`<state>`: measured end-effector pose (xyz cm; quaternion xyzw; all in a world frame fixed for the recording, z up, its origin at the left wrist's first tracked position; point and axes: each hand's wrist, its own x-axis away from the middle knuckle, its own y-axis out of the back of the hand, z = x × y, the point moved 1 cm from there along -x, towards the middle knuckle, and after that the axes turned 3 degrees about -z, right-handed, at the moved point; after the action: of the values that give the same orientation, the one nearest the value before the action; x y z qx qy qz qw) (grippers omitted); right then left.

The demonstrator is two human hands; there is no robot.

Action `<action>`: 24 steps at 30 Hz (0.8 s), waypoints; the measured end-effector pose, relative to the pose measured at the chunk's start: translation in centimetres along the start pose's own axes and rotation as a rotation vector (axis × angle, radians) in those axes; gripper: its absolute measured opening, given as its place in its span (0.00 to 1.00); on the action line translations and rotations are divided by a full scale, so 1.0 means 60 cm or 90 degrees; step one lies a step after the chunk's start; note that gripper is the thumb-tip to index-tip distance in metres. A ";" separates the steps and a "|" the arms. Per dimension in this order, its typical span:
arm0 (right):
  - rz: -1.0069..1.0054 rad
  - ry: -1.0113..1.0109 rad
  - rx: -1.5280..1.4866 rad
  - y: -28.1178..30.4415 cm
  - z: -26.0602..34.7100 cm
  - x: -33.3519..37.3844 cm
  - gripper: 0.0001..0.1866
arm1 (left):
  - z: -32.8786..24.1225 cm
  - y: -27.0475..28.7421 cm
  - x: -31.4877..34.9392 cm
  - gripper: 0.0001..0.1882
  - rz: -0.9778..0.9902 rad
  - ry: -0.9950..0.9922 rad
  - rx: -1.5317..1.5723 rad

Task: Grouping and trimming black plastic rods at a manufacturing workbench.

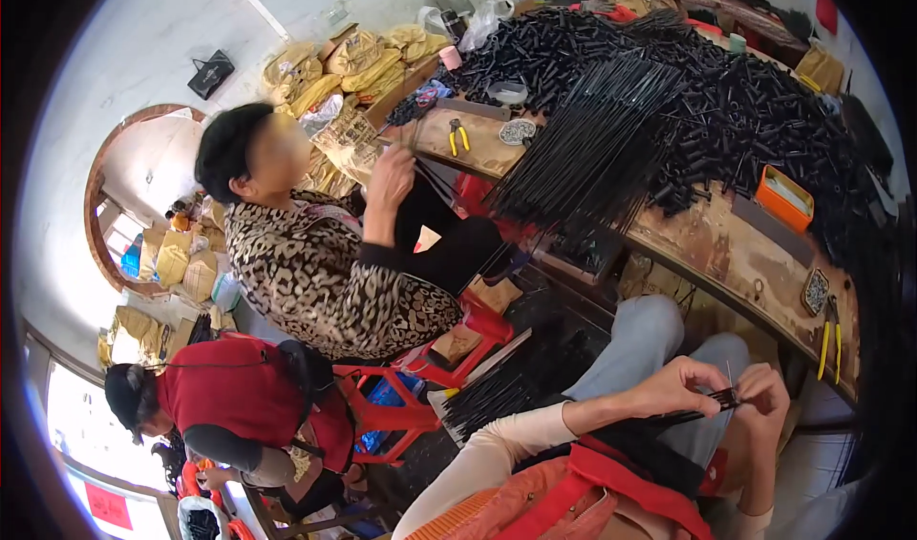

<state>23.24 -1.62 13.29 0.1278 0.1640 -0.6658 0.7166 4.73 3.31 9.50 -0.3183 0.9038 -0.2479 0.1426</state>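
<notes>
Left hand [673, 387] pinches a thin black rod [702, 408] over the lap; right hand [764, 397] closes its fingertips on the rod's far end. A thin pin seems to stand up between the thumbs. Steady work likely needs both grips close together and the rod level. More rods [592, 148] are heaped on the wooden bench [726, 254].

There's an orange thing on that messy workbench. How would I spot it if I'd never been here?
Start at the long wooden workbench heaped with black tubes. Follow its near edge toward the right end, just past the fanned bundle of thin black rods. There lies a small orange box with a pale inside, the only bright orange thing among all that black.
</notes>
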 end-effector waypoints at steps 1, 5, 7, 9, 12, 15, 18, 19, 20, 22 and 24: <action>-0.100 -0.074 0.064 0.022 -0.016 0.005 0.08 | 0.005 0.006 -0.009 0.08 0.025 0.018 0.011; -0.321 -0.337 0.040 0.151 -0.043 -0.003 0.12 | -0.052 0.037 -0.014 0.05 -0.244 0.090 -0.126; -0.392 -0.322 -0.008 0.195 -0.040 -0.019 0.10 | -0.057 0.057 -0.001 0.15 -0.290 -0.057 -0.068; -0.400 -0.313 0.090 0.262 -0.045 -0.004 0.10 | -0.034 0.082 0.015 0.10 -0.284 -0.097 -0.032; -0.524 -0.271 0.150 0.358 -0.044 0.019 0.10 | -0.021 0.068 -0.014 0.07 -0.203 -0.009 -0.054; -0.530 -0.182 0.370 0.434 -0.017 0.019 0.09 | -0.014 0.030 -0.054 0.08 -0.065 0.075 -0.066; -0.433 -0.145 0.633 0.472 -0.063 -0.059 0.08 | 0.000 0.019 -0.058 0.08 0.007 0.155 -0.060; -0.408 -0.135 0.619 0.483 -0.084 -0.092 0.08 | 0.005 0.026 -0.056 0.08 0.007 0.169 -0.083; -0.357 -0.074 0.686 0.495 -0.102 -0.118 0.09 | 0.018 0.031 -0.055 0.08 0.010 0.152 -0.086; -0.293 -0.034 0.790 0.491 -0.135 -0.180 0.13 | 0.028 0.044 -0.047 0.08 0.009 0.102 -0.118; -0.301 -0.207 0.807 0.426 -0.116 -0.245 0.18 | 0.029 0.054 -0.040 0.09 -0.033 0.117 -0.075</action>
<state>47.38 16.64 11.95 0.3813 -0.3423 -0.7819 0.3551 5.66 6.44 6.57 -0.3256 0.9175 -0.2260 0.0337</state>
